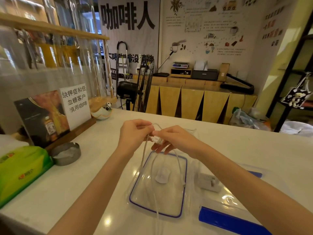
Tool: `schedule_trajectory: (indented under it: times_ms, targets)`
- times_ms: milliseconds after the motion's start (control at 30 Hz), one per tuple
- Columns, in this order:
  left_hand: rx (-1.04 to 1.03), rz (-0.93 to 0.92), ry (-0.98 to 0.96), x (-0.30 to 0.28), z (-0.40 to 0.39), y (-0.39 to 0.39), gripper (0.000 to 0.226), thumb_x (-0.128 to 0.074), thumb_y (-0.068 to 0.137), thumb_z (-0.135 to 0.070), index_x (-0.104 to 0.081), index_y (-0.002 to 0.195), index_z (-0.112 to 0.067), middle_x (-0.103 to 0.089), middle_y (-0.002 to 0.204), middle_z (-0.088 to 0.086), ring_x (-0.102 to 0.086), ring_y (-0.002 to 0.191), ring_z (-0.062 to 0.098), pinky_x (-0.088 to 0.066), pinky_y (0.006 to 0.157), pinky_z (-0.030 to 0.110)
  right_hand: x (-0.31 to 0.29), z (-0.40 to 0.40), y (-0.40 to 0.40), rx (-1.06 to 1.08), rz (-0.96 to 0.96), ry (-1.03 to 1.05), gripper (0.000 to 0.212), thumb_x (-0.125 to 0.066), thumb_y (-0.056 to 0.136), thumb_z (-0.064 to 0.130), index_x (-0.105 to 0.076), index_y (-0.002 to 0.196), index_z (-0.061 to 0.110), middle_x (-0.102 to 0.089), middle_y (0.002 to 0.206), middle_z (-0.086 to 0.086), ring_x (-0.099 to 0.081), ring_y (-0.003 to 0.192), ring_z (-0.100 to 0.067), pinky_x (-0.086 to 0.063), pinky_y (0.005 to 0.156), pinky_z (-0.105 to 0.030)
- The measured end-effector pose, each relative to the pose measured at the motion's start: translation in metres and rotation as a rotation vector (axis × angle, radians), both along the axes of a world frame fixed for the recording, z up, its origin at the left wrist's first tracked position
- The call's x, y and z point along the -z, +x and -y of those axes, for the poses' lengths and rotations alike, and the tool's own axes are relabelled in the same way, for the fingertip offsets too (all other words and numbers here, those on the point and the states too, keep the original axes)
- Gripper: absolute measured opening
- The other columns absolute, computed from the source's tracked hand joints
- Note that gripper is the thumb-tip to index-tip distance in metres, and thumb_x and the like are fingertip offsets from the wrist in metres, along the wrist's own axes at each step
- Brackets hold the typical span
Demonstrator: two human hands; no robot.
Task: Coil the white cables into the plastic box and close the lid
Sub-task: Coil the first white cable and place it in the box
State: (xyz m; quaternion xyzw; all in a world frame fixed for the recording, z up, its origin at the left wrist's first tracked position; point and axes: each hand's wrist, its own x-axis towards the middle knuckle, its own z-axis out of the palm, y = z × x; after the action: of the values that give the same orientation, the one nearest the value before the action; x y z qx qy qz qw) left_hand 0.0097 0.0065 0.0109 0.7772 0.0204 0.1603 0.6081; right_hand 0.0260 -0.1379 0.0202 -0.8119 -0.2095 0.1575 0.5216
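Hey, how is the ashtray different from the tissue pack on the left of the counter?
The ashtray is grey metal, round and notched at the rim; the tissue pack is green and yellow, soft and boxy. The ashtray is the smaller, while the tissue pack runs off the left edge of the view. The ashtray is an open dish; the tissue pack looks wrapped. Both sit on the white counter, side by side, untouched by either hand.

wall banner point(128, 16) "咖啡人", counter sign point(76, 100) "慎用咖啡"

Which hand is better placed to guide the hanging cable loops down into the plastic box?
Probably the left hand: the white cable hangs straight from its grip toward the plastic box. The right hand pinches the plug end.
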Motion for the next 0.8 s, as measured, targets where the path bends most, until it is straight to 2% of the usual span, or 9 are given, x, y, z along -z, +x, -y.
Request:
schedule_trajectory:
  times_ms: [133,267,367,467,600,700,800]
  targets:
    - [0.010,0.057,0.094,-0.001,0.005,0.004,0.019,-0.066,0.079,-0.013,-0.067,0.097,-0.009,-0.072,0.084,0.011,-0.067,0.067,0.016,-0.051,0.053,0.015,-0.010,0.007,-0.001,0.010,-0.044,-0.057,0.030,-0.058,0.086,0.032,-0.068,0.097,0.006,-0.071,0.076,-0.006,-0.066,0.060,-0.012,-0.054,0.054,-0.020]
    - [0.073,0.063,0.158,-0.003,0.008,0.003,0.016,-0.059,0.085,-0.016,-0.068,0.097,-0.012,-0.072,0.083,0.009,-0.069,0.075,0.018,-0.057,0.065,0.028,-0.009,0.012,-0.001,0.004,-0.079,-0.125,0.028,-0.060,0.084,0.034,-0.067,0.092,0.008,-0.071,0.076,-0.004,-0.067,0.059,-0.010,-0.055,0.053,-0.020]
    - [0.111,0.036,0.167,-0.002,0.009,0.004,0.019,-0.049,0.090,-0.012,-0.064,0.102,-0.012,-0.071,0.082,0.011,-0.070,0.070,0.015,-0.057,0.058,0.020,-0.005,0.015,-0.002,-0.008,-0.036,-0.174,0.023,-0.063,0.083,0.024,-0.068,0.095,0.005,-0.070,0.075,-0.003,-0.067,0.058,-0.008,-0.056,0.055,-0.019]
    - [0.151,0.032,0.231,0.000,0.009,0.003,0.018,-0.050,0.090,-0.011,-0.064,0.099,-0.012,-0.069,0.078,0.009,-0.069,0.065,0.012,-0.055,0.054,0.015,-0.011,0.021,0.000,0.011,-0.026,-0.167,0.022,-0.062,0.084,0.020,-0.069,0.097,0.004,-0.070,0.074,-0.004,-0.066,0.060,-0.011,-0.056,0.060,-0.021]
    - [0.294,-0.026,0.219,0.005,0.010,0.000,0.015,-0.058,0.084,-0.007,-0.068,0.096,-0.008,-0.072,0.078,0.011,-0.070,0.065,0.015,-0.057,0.060,0.021,-0.016,0.026,0.004,0.107,-0.114,-0.192,0.033,-0.058,0.085,0.036,-0.071,0.093,0.007,-0.072,0.076,-0.005,-0.067,0.064,-0.016,-0.058,0.063,-0.028]
    - [0.313,-0.025,0.222,0.007,0.011,-0.002,0.019,-0.062,0.081,-0.004,-0.066,0.098,-0.011,-0.073,0.077,0.009,-0.071,0.066,0.016,-0.058,0.062,0.022,-0.008,0.020,0.004,0.181,-0.161,-0.212,0.043,-0.052,0.086,0.046,-0.070,0.092,0.007,-0.072,0.080,-0.006,-0.067,0.066,-0.017,-0.056,0.060,-0.027]
    - [0.328,-0.023,0.230,0.009,0.012,-0.004,0.020,-0.062,0.081,-0.007,-0.064,0.100,-0.013,-0.073,0.076,0.010,-0.071,0.066,0.017,-0.058,0.062,0.023,-0.003,0.017,0.005,0.213,-0.166,-0.104,0.032,-0.057,0.086,0.038,-0.069,0.091,0.008,-0.071,0.079,-0.004,-0.066,0.069,-0.015,-0.054,0.059,-0.024]
